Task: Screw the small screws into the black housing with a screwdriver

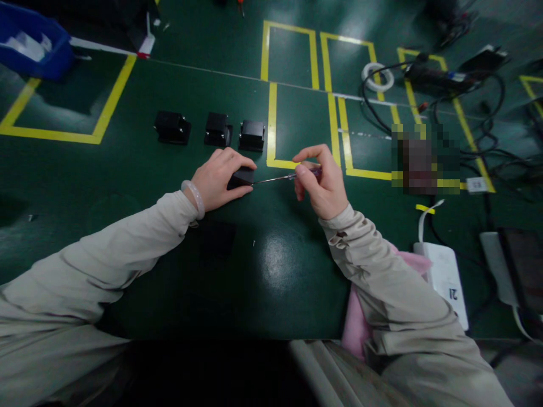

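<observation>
My left hand [219,179] is closed around a small black box-shaped part [242,177] and holds it on the green tabletop. Between the fingers of my right hand [321,182] is the handle of a screwdriver [278,179]. Its thin metal shaft points left, and the tip meets the near right corner of the black part. What the tip touches there is too small to make out. Just beyond my left hand stand three similar black parts, a left one [172,127], a middle one [218,129] and a right one [251,135], with shiny screw-like spots on their sides.
A thin dark plate [217,237] and a tiny screw [254,243] lie nearer me. At the far left sits a blue bin [36,42]. A white tape roll [377,77], black cables [487,118] and a white power strip [443,277] are on the right.
</observation>
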`<state>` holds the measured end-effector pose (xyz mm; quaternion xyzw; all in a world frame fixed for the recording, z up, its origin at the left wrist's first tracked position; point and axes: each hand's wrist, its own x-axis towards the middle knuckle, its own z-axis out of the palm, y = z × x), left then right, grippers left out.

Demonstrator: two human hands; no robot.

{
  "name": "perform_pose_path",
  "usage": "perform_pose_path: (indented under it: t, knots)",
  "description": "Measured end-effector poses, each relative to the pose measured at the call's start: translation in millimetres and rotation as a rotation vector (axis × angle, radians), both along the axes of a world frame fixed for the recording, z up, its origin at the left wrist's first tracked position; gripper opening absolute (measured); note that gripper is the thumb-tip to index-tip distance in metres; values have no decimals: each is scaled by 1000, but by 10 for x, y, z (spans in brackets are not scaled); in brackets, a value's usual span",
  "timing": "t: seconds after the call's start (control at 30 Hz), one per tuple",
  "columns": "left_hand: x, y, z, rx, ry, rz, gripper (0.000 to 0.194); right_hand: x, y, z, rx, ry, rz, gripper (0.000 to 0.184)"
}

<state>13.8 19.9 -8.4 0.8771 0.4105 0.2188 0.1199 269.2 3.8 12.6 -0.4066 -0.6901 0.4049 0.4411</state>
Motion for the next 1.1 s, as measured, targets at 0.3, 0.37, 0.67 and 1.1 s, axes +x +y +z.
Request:
perform_pose_path:
  t: [0.3,0.37,0.67,1.1]
  knots:
    - [1,-5,4,-5,7,6,38,26,20,-31,17,-37,19,35]
    - [-2,-4,3,-1,8,2,38,28,16,-20,34,-39,20,34]
    - [4,-8,14,-10,14,3,39,15,4,-5,10,10,33,32]
    - [-4,-1,5,-1,13,-1,39,24,6,-8,49,-9,39,30]
